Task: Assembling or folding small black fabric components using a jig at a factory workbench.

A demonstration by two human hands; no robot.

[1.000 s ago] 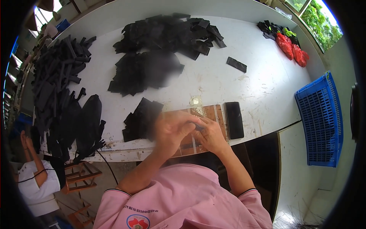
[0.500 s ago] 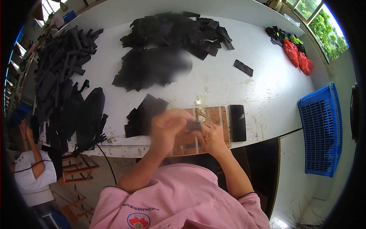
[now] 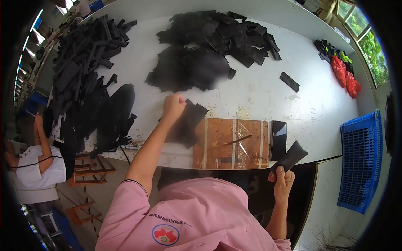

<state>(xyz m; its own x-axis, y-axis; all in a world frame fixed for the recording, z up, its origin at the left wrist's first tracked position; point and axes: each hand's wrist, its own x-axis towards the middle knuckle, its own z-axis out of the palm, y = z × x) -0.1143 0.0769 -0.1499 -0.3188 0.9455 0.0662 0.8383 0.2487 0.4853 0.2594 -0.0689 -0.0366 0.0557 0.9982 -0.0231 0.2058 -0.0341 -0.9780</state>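
Observation:
My right hand (image 3: 283, 179) is closed round the lower end of a flat black fabric piece (image 3: 292, 156), held up past the table's front edge. Closed fingers of my left hand (image 3: 174, 106) rest at the far corner of a small stack of black pieces (image 3: 187, 125); whether they pinch one is hidden. Beside that stack lies a brown wooden board (image 3: 215, 138) crossed by pale strips and clear tape. On it are a thin dark stick-like thing (image 3: 240, 139) and a slim silvery one (image 3: 244, 151). A dark phone (image 3: 278, 142) lies against the board's right side.
Large heaps of black pieces cover the far middle (image 3: 217, 37) and left (image 3: 83, 58) of the white table (image 3: 251, 92). One black piece (image 3: 289, 82) lies alone. Red bags (image 3: 339, 71) sit far right, near a blue crate (image 3: 359, 163). Another person (image 3: 37, 167) works at left.
My hands have parted from over the board. The right has carried the black fabric piece right, past the table edge; the left has reached to the small stack. The view has shifted.

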